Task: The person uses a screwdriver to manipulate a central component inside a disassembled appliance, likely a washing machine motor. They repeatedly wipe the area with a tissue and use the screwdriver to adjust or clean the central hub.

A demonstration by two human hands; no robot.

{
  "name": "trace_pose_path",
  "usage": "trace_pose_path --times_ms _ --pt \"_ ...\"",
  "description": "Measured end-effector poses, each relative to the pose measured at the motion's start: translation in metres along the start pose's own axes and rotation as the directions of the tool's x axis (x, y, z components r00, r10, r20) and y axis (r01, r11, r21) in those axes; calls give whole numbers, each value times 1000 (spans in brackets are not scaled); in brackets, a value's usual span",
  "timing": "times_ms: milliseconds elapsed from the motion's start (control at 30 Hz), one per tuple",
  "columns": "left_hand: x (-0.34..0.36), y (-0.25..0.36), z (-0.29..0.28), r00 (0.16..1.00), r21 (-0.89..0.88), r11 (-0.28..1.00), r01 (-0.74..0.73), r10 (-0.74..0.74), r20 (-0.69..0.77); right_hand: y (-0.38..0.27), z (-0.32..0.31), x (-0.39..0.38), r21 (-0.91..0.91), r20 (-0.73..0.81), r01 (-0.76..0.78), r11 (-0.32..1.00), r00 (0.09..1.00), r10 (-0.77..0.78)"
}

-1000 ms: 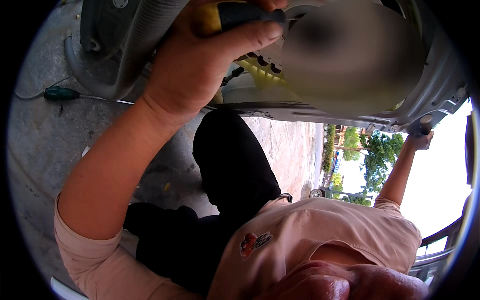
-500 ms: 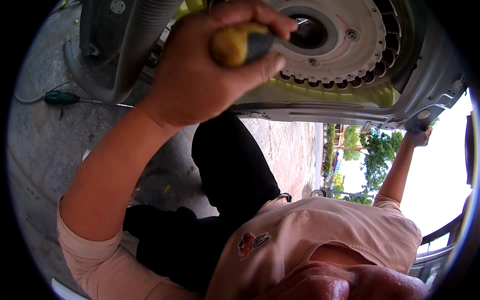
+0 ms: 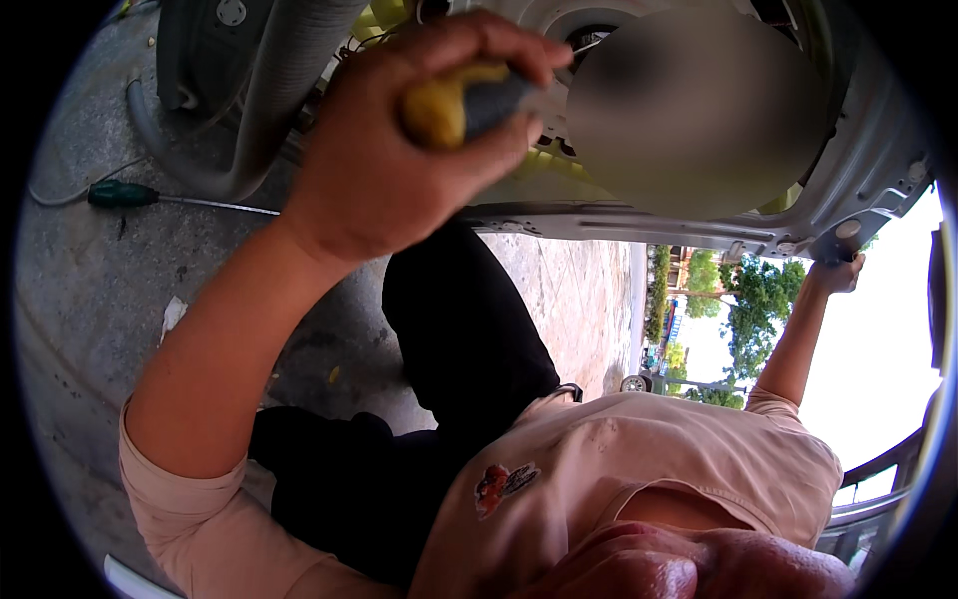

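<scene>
My left hand (image 3: pixel 384 150) is closed around the yellow and dark grey handle of a screwdriver (image 3: pixel 464 105). Part of its thin metal shaft (image 3: pixel 587 47) shows past my fingers, toward the middle of a round motor stator. Dark coils (image 3: pixel 565 147) peek out at the stator's rim, but a smooth blurred patch hides most of it, so I cannot tell what the tip touches. Out at the far right, my right hand (image 3: pixel 838 272) grips the edge of the grey metal cabinet (image 3: pixel 639 222) that frames the stator.
A green-handled screwdriver (image 3: pixel 122 194) lies on the concrete floor at the left. Beside it a grey corrugated hose (image 3: pixel 284 80) curves down, with a thin cable near it. My bent, black-trousered leg (image 3: pixel 459 309) is below the cabinet. A white scrap (image 3: pixel 173 314) lies on the floor.
My left hand and the screwdriver have shifted slightly left and down. A blurred patch now covers the stator, which showed plainly before. My right hand keeps its place.
</scene>
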State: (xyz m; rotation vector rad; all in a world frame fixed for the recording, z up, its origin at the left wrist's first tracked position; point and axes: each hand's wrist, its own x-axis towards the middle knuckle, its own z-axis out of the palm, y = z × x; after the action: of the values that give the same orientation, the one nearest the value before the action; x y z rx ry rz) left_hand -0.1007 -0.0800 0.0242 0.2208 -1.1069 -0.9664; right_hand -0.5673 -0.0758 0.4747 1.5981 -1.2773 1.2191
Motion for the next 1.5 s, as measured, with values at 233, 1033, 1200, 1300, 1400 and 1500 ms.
trace_pose_path --times_ms 233,1033,1200,1300,1400,1500 --pt "-1 15 14 848 714 467 -522 194 493 -12 6 -1 332 -32 -273 903 953 300" --pt "-36 38 129 933 867 407 -287 -85 349 54 18 -3 317 -37 96 944 995 -89" --pt "-47 31 130 876 833 309 -459 3 482 57 25 -2 353 -37 115 928 993 -109" --pt "-52 18 126 855 823 252 -509 32 518 53 19 7 355 -40 134 925 991 -128" --pt "-53 15 126 842 823 186 -537 57 536 55 16 7 368 -37 134 920 991 -130" --pt "-40 26 138 816 814 64 -577 4 578 58 16 7 370 -42 134 919 991 -128"
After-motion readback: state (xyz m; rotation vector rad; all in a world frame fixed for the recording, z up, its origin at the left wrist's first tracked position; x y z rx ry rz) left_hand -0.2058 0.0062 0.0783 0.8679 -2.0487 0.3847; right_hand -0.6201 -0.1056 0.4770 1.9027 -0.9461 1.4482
